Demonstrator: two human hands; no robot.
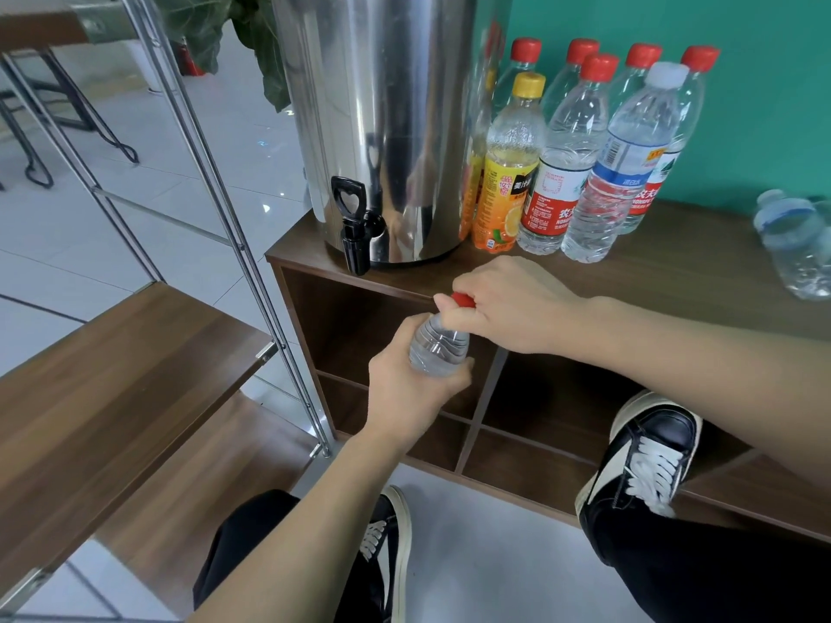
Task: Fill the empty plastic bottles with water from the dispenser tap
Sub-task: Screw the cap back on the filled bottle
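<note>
A clear plastic bottle (pixel 438 348) is held in front of the wooden cabinet (pixel 674 272), below and to the right of the black tap (pixel 355 227) of the steel dispenser (pixel 377 119). Its body is gripped by the left hand (pixel 409 388), whose fingers are curled round it. Its red cap (pixel 463 299) is pinched by the right hand (pixel 517 303), whose fingers are closed on it. On the cabinet top, right of the dispenser, a group of upright bottles (pixel 598 141) is seen: several red-capped, one with a yellow cap (pixel 508 164), one with a white cap (pixel 625 159). Another bottle (pixel 796 245) lies on its side at the far right.
</note>
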